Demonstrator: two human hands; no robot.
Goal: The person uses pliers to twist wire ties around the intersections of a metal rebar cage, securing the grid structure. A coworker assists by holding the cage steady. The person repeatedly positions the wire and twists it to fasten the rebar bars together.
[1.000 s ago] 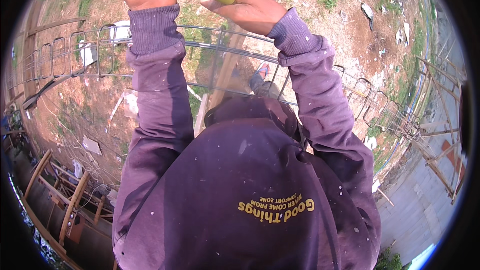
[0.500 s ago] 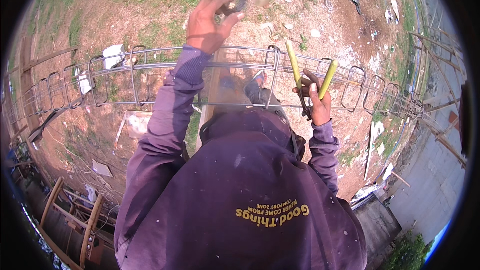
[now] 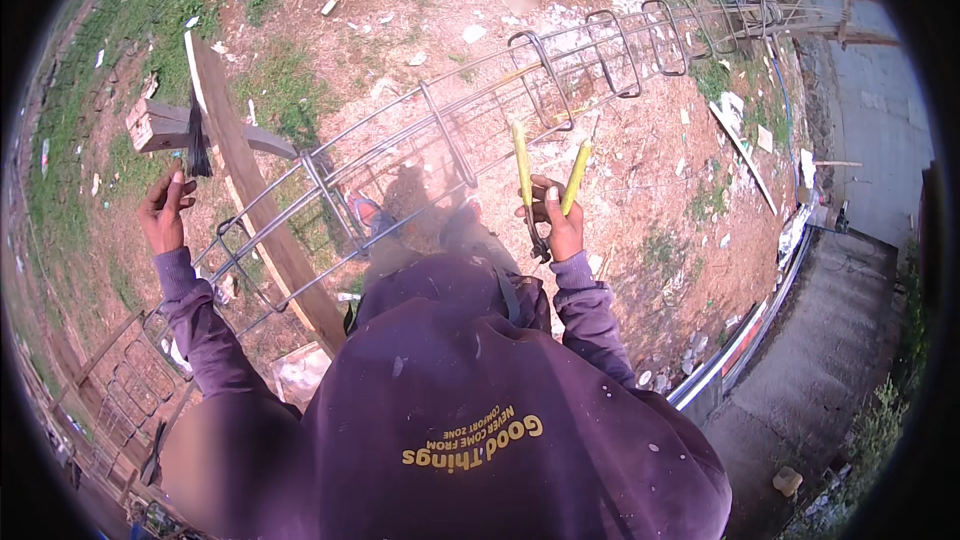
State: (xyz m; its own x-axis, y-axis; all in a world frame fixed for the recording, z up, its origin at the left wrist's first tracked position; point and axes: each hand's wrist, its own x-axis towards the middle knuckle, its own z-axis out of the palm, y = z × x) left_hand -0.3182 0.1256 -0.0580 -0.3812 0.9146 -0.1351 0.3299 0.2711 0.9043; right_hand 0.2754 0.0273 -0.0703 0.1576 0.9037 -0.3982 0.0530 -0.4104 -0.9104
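My right hand is wrapped round a pair of pincers with yellow-green handles. The handles point away from me and spread apart, while the dark jaws sit beneath my fingers. Off to the left, my left hand is raised with thumb and fingertips drawn together; whatever they may pinch is too small to make out. Just beyond it, a bundle of dark tie wire hangs by a wooden plank and a wood block. A long steel rebar cage with square stirrups runs across in front of me.
My feet show below the cage, on dirt ground strewn with scraps and grass patches. A pale strip of board lies at right, near a grey concrete surface. More stirrups stand at lower left.
My view has turned, so the cage now slants up to the right. My left hand has come away from the wire coil to the left. The pincers stay in my right hand.
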